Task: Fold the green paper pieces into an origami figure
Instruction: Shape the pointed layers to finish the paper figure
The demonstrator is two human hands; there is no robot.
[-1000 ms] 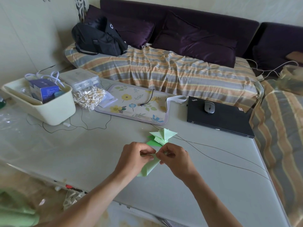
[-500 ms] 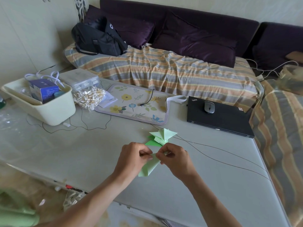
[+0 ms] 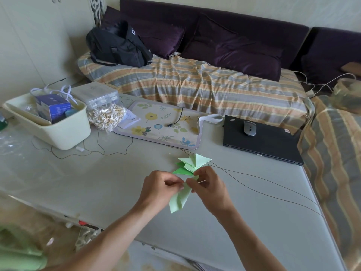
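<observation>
Green paper [image 3: 178, 200], left hand [image 3: 159, 189], right hand [image 3: 210, 189] pinching it

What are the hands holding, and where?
Both the left hand and right hand pinch the light green paper piece at its upper end.

Single head-worn wide-angle view, looking forward and down from my head, near over the surface [image 3: 82, 178], the sofa [image 3: 214, 89] beyond.

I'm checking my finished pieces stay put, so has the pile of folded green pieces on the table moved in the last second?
No. The folded green pile sits at the same spot below the floral mat, on the thin cable.
</observation>
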